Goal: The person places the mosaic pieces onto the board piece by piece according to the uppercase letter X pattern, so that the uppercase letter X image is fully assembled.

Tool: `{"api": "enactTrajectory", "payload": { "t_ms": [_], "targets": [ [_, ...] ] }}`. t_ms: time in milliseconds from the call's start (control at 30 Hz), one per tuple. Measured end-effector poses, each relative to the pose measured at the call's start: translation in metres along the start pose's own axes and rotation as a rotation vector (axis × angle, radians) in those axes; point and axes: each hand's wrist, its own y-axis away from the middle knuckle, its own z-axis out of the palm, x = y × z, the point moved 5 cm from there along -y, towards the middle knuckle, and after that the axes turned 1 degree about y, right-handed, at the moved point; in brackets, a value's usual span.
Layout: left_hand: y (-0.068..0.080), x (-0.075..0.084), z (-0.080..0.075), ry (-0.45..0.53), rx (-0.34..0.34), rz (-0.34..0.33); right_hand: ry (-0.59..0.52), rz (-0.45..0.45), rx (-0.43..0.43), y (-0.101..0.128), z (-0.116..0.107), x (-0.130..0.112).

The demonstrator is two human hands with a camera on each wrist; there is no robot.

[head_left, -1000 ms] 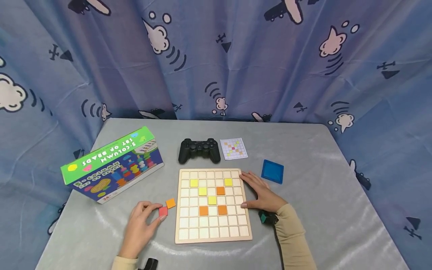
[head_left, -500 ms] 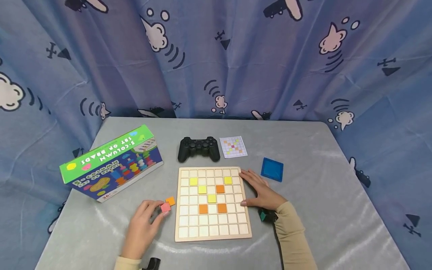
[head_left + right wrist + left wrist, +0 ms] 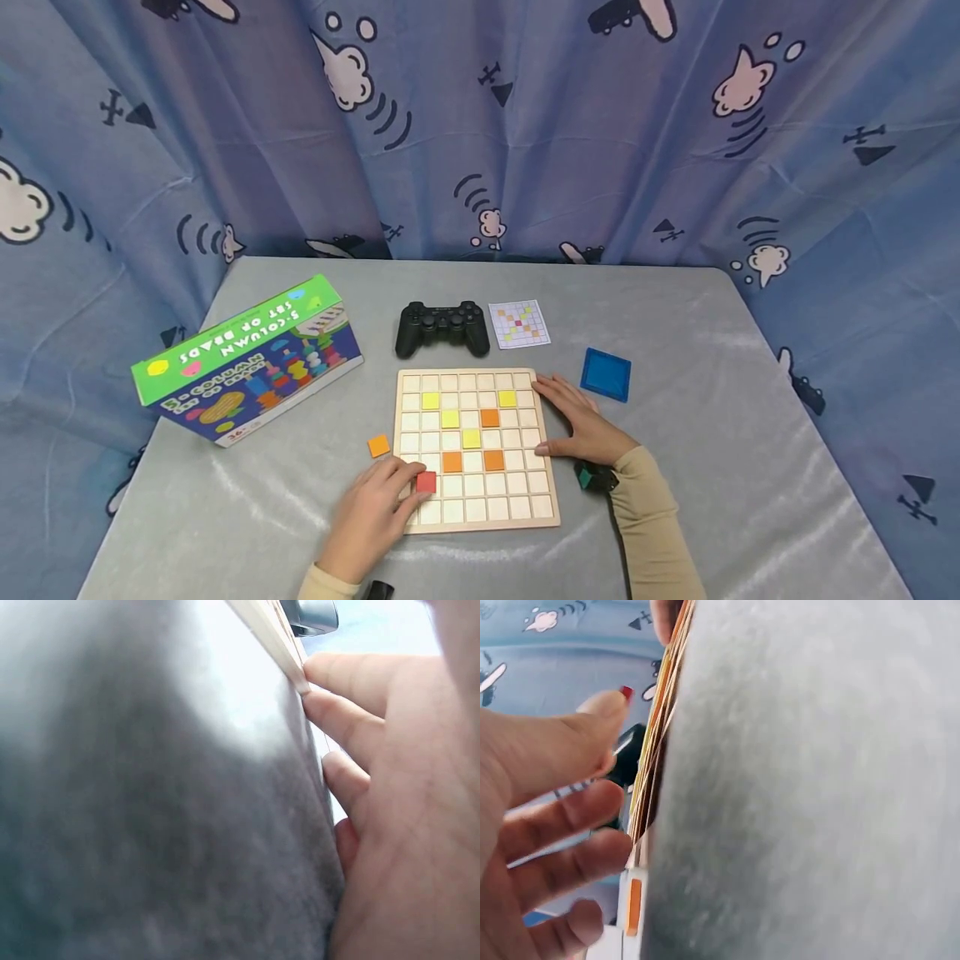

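Observation:
A red square tile (image 3: 426,482) is pinched between the thumb and fingers of my left hand (image 3: 369,521), over the lower left part of a wooden grid board (image 3: 555,518). In the left wrist view only a red edge of the tile shows at the thumb tip. Several yellow tiles (image 3: 471,438) and three orange tiles (image 3: 493,460) sit in the board's cells. My right hand (image 3: 581,425) lies along the board's right side, thumb and fingertips touching its edge, fingers spread. One loose orange tile (image 3: 378,446) lies on the table left of the board.
Behind the board are a black game controller (image 3: 442,328) and a small printed grid card (image 3: 519,324). A blue tray (image 3: 606,375) lies beyond my right hand. A green and blue box (image 3: 251,362) stands at the left of the grey table (image 3: 750,433).
My left hand has carried the red tile from the table beside the loose orange tile rightward over the board. The right hand stays at the board's edge.

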Motion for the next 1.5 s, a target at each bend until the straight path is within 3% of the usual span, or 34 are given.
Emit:
{"api": "enactTrajectory", "payload": {
  "t_ms": [300,667,933,1500],
  "targets": [
    [-0.0007,0.0009,0.0076,-0.062,-0.112,-0.026,0.003,0.01,-0.001,0.0009,-0.0007,-0.0002],
    [-0.0005,-0.0008,0.0078,-0.049,-0.135,-0.042,0.004,0.007,-0.004,0.0004,0.0002,0.0003],
    [-0.001,-0.004,0.0057,0.025,-0.116,-0.054,0.004,0.006,-0.006,-0.0001,0.0008,0.0006],
    [-0.003,-0.0035,0.0077,0.019,-0.161,-0.103,0.004,0.007,0.003,-0.0005,0.0003,0.0019]
  ]
}}
